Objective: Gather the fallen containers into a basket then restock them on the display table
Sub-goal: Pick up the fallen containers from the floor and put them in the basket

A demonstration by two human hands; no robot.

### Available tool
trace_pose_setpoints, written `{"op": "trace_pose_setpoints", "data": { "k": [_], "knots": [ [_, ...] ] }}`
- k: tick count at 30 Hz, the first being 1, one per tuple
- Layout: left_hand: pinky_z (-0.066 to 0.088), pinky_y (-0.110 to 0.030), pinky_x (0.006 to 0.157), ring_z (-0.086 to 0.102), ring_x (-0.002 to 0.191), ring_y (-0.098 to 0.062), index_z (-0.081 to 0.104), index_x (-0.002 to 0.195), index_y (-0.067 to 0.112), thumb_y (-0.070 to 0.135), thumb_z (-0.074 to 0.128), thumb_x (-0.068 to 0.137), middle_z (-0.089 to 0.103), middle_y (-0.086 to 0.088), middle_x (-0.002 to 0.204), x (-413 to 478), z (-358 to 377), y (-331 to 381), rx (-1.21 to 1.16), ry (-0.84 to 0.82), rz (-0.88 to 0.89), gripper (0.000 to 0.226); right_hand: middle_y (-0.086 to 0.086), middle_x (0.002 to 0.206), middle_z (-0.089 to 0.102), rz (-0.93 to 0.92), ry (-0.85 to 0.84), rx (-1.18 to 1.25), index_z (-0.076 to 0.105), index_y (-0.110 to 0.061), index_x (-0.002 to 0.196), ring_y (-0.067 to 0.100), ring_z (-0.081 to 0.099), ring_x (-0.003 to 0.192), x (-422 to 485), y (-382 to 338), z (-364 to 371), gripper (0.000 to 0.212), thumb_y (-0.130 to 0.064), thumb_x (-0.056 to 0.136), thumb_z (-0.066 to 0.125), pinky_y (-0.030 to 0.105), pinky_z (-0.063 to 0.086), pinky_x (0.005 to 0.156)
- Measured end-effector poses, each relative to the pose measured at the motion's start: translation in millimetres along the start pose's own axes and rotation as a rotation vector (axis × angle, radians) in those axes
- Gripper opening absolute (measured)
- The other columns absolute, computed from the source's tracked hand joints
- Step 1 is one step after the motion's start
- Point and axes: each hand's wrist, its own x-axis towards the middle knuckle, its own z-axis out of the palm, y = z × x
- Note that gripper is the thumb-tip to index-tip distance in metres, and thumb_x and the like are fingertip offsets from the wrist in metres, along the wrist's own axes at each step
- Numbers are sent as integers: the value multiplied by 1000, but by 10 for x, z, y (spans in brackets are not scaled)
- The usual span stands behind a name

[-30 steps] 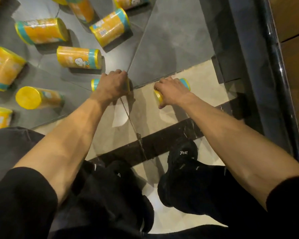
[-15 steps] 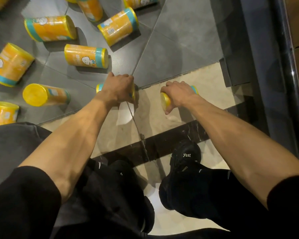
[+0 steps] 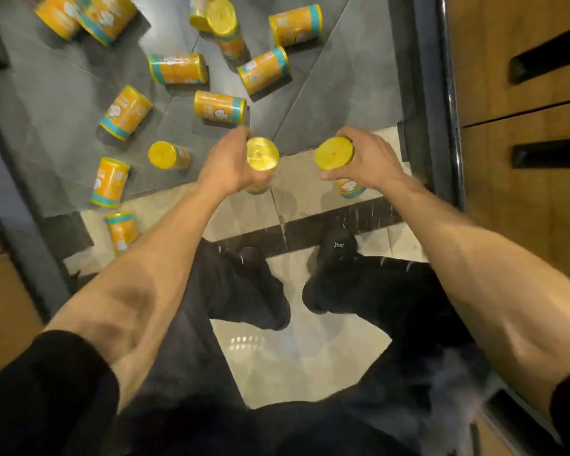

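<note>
Fallen containers (image 3: 220, 107): yellow with teal bands, scattered on the grey floor tiles (image 3: 63, 93), upper left, most on their sides.
Left hand (image 3: 226, 162): fingers curled round the left container (image 3: 262, 153), held upright, yellow lid up.
Right container (image 3: 334, 153): just beside it, apart, also lid up.
Right hand (image 3: 369, 159): fingers wrapped round the right container.
Wooden cabinet (image 3: 520, 77): far right.

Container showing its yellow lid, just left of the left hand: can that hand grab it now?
Probably not yet. The way to the fallen container looks free, but the left hand grips another container, so it must unload first.
</note>
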Motion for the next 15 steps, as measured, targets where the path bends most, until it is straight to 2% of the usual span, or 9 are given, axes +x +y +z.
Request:
{"op": "trace_pose_setpoints", "data": {
  "k": [4,6,8,12,15],
  "knots": [
    [36,-31,78,54,112,-30,49,127,9,35,86,67,57,-11,124,-663,-602,402,-70,80,-9,75,-1,114,64,-1,18,49,55,-26,120,23,59,104,-597,-491,-623,77,-62,59,84,38,48,83],
    [40,-35,85,53,115,-30,50,129,9,37,84,66,56,-12,126,-973,-914,601,-115,127,-10,78,-2,116,63,-8,16,81,53,-29,122,21,58,107,-858,-733,-951,80,-64,57,83,41,49,89],
    [40,-35,90,53,115,-30,53,130,11,39,84,66,56,-12,125,-1292,-1212,777,-147,186,-23,77,-2,118,63,-39,27,79,53,-27,125,20,58,108,-1105,-973,-1270,81,-62,59,84,37,47,88],
    [33,-23,84,53,115,-24,55,128,16,39,86,65,57,-6,125,-1959,-1744,1182,-214,299,-53,74,-3,120,62,-124,81,116,53,-24,127,18,58,110,-1590,-1458,-1889,79,-61,63,83,38,48,89],
    [34,-25,85,52,115,-22,54,126,19,40,87,65,57,-3,125,-2462,-2038,1473,-256,385,-85,73,-5,115,64,-185,114,170,55,-24,124,15,58,107,-1930,-1739,-2266,74,-58,65,83,35,47,87]
  ]
}}
